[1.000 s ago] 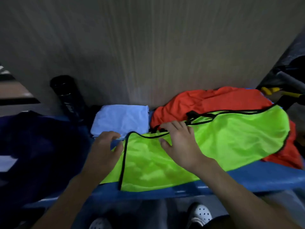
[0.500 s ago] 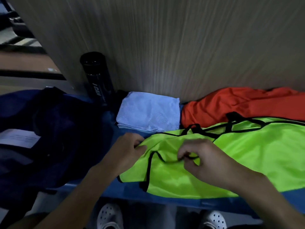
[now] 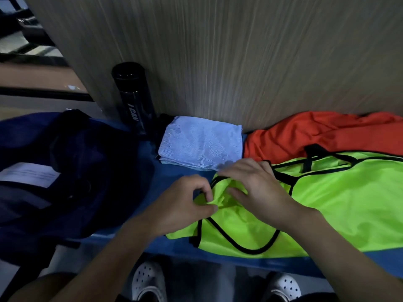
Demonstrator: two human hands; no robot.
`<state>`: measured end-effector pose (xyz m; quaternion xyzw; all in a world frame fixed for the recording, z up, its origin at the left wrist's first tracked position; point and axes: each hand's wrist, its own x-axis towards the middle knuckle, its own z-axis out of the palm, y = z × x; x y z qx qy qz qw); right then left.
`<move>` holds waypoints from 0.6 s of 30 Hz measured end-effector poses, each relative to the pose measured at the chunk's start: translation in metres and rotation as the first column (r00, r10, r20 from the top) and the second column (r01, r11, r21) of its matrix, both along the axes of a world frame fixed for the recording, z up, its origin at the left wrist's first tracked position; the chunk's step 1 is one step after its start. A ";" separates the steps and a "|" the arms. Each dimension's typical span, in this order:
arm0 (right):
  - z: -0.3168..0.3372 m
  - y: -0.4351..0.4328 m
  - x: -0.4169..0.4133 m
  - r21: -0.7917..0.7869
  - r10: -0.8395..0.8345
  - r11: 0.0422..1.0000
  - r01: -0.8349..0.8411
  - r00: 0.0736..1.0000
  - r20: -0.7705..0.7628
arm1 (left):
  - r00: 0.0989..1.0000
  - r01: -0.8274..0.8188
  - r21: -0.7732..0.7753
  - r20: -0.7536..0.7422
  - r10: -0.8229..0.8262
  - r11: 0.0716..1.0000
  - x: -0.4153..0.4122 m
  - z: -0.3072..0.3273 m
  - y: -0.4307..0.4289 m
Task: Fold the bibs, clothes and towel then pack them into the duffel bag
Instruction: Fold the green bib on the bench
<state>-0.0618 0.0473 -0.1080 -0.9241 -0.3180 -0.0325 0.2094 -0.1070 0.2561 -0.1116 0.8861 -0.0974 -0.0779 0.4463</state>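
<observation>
A neon-green bib (image 3: 340, 205) with black trim lies spread on the blue bench (image 3: 174, 177). My left hand (image 3: 185, 203) pinches a bunched bit of its left edge between thumb and fingers. My right hand (image 3: 255, 188) sits just right of it, fingers curled into the same gathered fabric. A folded light-blue towel (image 3: 200, 147) lies behind my hands against the wall. An orange garment (image 3: 316, 136) lies crumpled behind the bib. The dark navy duffel bag (image 3: 61, 171) sits at the left end of the bench.
A black cylindrical bottle (image 3: 133, 99) stands by the wood-grain wall (image 3: 239, 57), between the bag and the towel. A white paper label (image 3: 28, 174) lies on the bag. My white clogs (image 3: 148, 280) show below the bench's front edge.
Both hands have gathered the bib's left edge, which lay flat one second ago; it is now bunched between them. The view has shifted left, bringing more of the duffel bag into sight.
</observation>
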 end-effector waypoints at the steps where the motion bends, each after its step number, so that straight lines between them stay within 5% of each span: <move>1: -0.001 0.001 0.000 -0.021 0.016 1.000 -0.016 1.000 0.002 | 1.000 0.005 -0.016 0.001 -0.005 1.000 0.001 -0.001 0.001; 8: -0.007 -0.016 -0.019 -0.076 0.092 0.992 -0.099 0.992 -0.088 | 0.984 -0.108 0.001 -0.140 0.107 0.994 0.011 -0.007 0.010; 18: -0.004 -0.018 -0.033 0.092 0.186 0.981 -0.170 0.962 -0.199 | 0.952 -0.305 -0.003 -0.038 0.305 0.952 0.026 -0.025 -0.003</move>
